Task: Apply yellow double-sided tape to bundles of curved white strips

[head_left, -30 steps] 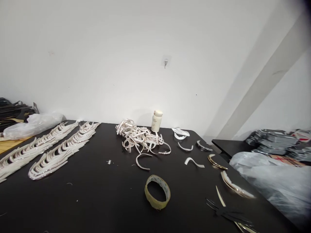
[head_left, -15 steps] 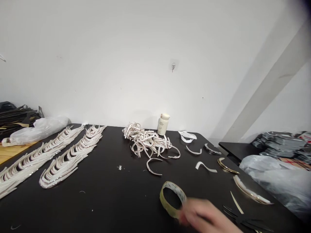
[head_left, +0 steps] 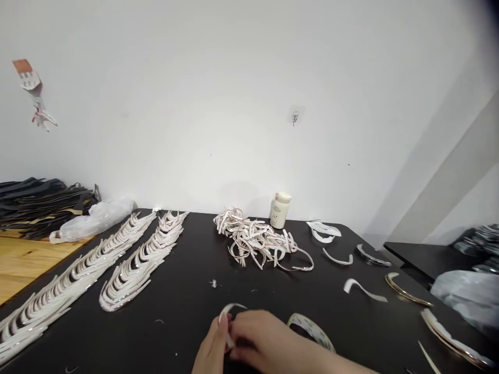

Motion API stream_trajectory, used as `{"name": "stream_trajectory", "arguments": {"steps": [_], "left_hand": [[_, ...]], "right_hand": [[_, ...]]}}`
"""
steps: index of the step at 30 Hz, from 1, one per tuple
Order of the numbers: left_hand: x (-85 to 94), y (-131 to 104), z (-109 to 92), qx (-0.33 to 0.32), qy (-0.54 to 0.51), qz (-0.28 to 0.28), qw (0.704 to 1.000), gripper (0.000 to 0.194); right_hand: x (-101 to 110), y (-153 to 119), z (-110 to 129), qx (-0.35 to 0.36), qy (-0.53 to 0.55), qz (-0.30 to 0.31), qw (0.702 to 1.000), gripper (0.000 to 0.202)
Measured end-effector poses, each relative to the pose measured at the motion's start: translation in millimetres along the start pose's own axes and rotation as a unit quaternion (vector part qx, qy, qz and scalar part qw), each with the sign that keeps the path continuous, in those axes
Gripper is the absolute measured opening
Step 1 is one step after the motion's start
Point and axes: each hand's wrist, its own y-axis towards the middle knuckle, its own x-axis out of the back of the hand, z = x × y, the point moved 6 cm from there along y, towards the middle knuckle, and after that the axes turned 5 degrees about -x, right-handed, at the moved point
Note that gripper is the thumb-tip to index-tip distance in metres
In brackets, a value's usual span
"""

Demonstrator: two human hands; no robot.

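Observation:
Both hands meet at the bottom middle of the black table (head_left: 179, 291) around one curved white strip (head_left: 231, 307). My left hand (head_left: 212, 345) is closed on it, with the thumb and fingertips against its lower part. My right hand (head_left: 259, 337) reaches in from the right, its fingers curled at the same strip. A tape roll (head_left: 312, 330) lies just behind my right forearm, partly hidden by it. Beyond the hands is a tangled pile of pale strips (head_left: 257, 239), with a white bottle (head_left: 280, 210) behind it.
Two long rows of nested curved strips (head_left: 134, 270) run along the left. Single curved pieces (head_left: 362, 290) lie on the right. Black strips (head_left: 42, 202) and a plastic bag (head_left: 97, 218) sit at the far left. Another plastic bag (head_left: 468, 298) is beyond the right edge.
The view has turned left. My right hand has let go of the tape roll and moved to the curved strip. My left hand has come into view. The single strip near the pile has left its place.

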Motion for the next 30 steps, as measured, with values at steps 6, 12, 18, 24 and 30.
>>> {"name": "stream_trajectory", "arguments": {"steps": [6, 12, 18, 24, 30], "left_hand": [[0.0, -0.6, 6.5, 0.025, -0.132, -0.041, 0.99, 0.051], [2.8, -18.2, 4.6, -0.035, -0.125, -0.081, 0.988, 0.05], [11.3, -19.1, 7.6, -0.084, -0.223, -0.097, 0.966, 0.047], [7.1, -29.7, -2.6, -0.066, -0.209, -0.138, 0.966, 0.052], [2.7, -50.7, -35.6, -0.122, -0.104, -0.144, 0.977, 0.056]], "right_hand": [[30.9, 26.3, -38.8, -0.014, 0.003, -0.105, 0.994, 0.018], [45.0, 76.6, -108.5, -0.103, -0.009, -0.171, 0.98, 0.015], [63.6, 59.1, -88.9, -0.066, 0.117, -0.252, 0.958, 0.027], [45.9, -16.2, -37.7, -0.048, 0.256, -0.242, 0.935, 0.043], [30.3, -78.8, 0.1, -0.077, 0.297, -0.126, 0.943, 0.035]]}}
